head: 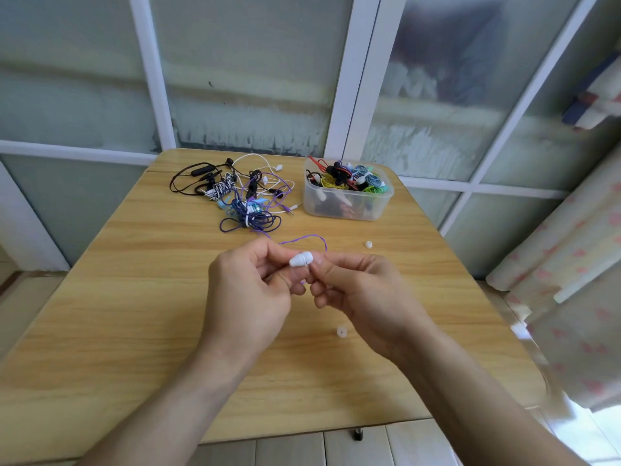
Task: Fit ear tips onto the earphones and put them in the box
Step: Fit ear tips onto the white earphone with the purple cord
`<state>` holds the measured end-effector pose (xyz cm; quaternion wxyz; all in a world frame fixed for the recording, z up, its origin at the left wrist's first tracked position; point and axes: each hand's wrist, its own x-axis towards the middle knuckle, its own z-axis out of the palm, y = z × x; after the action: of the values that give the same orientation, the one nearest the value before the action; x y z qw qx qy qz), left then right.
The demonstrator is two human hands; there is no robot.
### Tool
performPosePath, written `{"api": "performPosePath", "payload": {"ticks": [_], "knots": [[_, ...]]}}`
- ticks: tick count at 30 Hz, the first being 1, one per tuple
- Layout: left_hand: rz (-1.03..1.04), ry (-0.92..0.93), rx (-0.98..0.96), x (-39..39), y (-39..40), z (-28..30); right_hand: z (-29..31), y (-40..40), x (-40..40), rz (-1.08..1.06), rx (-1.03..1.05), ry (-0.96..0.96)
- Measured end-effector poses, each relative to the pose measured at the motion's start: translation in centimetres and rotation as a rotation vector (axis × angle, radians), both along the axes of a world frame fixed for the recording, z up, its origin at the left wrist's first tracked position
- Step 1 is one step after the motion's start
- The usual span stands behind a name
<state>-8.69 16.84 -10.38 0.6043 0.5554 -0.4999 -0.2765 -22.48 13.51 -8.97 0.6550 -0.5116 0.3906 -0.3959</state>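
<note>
Above the middle of the wooden surface (pixel 134 314), the left hand (pixel 248 290) and right hand (pixel 356 294) meet, each grip pinching one end of a white earbud (pixel 301 259) on a purple cord (pixel 304 237). Loose white ear tips lie at 5 o'clock (pixel 341 331) and 1 o'clock (pixel 368 244) of it. The earphone pile (pixel 242 196) sits at 11 o'clock, the clear box (pixel 346 193) of earphones at 1 o'clock.

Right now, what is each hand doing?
Left hand: pinching the white earbud.
Right hand: pinching the same earbud's other end.
</note>
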Motion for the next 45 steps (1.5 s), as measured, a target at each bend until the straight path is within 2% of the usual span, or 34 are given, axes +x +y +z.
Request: {"api": "performPosePath", "payload": {"ticks": [3,7,10,14,18,25,29,30,32,34,35,36,38,40,42,45], "knots": [[-0.086,0.129,0.063,0.4,-0.2,0.3,0.4,-0.3,-1.0,0.057,-0.118,0.080],[-0.175,0.248,0.163,0.6,-0.2,0.5,0.3,-1.0,-1.9,0.013,-0.341,0.321],[-0.230,0.301,0.219,0.9,-0.3,0.5,0.3,-1.3,-2.3,0.041,-0.395,0.282],[-0.310,0.229,0.241,1.1,-0.3,0.5,0.1,-1.4,-2.2,0.059,-0.509,0.273],[-0.338,0.145,0.228,1.1,-0.4,0.4,-0.1,-1.2,-1.6,-0.016,-0.594,0.292],[-0.309,0.271,0.192,1.1,-0.6,0.6,-0.3,-1.1,-0.9,-0.075,-0.424,0.124],[-0.358,0.304,0.164,1.5,-0.8,0.5,0.1,-1.1,-1.0,-0.095,-0.354,0.057],[-0.391,0.269,0.157,1.8,-0.9,0.4,0.2,-1.1,-1.1,-0.111,-0.344,0.037],[-0.427,0.075,0.155,2.2,-0.9,0.0,0.4,-1.1,-1.0,-0.142,-0.320,0.016],[-0.336,-0.203,0.169,2.4,-1.1,-0.5,0.4,-1.2,-1.0,-0.167,-0.287,0.004],[-0.270,-0.282,0.176,2.5,-1.2,-0.8,0.4,-1.2,-0.9,-0.172,-0.268,-0.010],[-0.225,-0.283,0.184,2.5,-1.3,-0.8,0.3,-1.3,-0.8,-0.174,-0.250,-0.023],[-0.199,-0.167,0.184,2.5,-1.5,-0.7,0.1,-1.4,-0.6,-0.174,-0.240,-0.010],[-0.216,-0.017,0.199,2.5,-1.8,-0.4,0.0,-1.3,-0.3,-0.158,-0.249,0.034],[-0.250,0.046,0.249,2.6,-2.0,-0.2,-0.2,-1.2,0.0,-0.132,-0.247,0.058],[-0.266,-0.185,0.303,2.9,-2.1,-1.0,-0.3,-1.1,0.6,-0.108,-0.233,0.041]]}}
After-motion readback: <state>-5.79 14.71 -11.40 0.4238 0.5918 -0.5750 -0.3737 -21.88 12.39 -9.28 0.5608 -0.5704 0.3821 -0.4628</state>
